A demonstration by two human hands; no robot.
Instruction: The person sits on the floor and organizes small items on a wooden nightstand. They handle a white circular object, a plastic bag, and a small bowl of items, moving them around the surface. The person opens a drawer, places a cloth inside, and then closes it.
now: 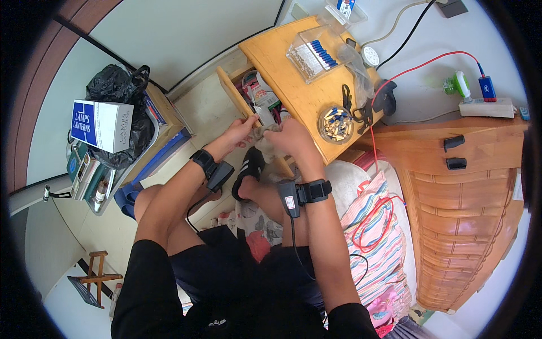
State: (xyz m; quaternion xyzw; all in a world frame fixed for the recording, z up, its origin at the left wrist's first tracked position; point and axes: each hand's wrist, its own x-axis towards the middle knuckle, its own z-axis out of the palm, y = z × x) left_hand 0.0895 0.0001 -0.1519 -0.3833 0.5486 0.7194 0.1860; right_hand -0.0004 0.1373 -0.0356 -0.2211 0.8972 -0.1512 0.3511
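Observation:
A crumpled light beige cloth or bag (266, 142) hangs between my hands over the front of an open wooden drawer (232, 91). My right hand (288, 137) grips its upper right part. At its left edge is my left hand (240, 132), thumb and fingers closed near the drawer front; whether it pinches the cloth is hard to tell. Inside the drawer lie packets (261, 95) and other small items, partly hidden. On the wooden nightstand top (279, 63) stand a clear box of blue-and-white cigarettes (315, 57) and a round glass jar of cigarette butts (335, 125).
At left, a shelf holds a lamp carton (101, 125), a black plastic bag (114, 84), books and a small bottle (100, 195). A bed with a striped sheet (381, 237) and red cable lies at right, beside a wooden headboard (461, 212). A folding stool (98, 277) stands lower left.

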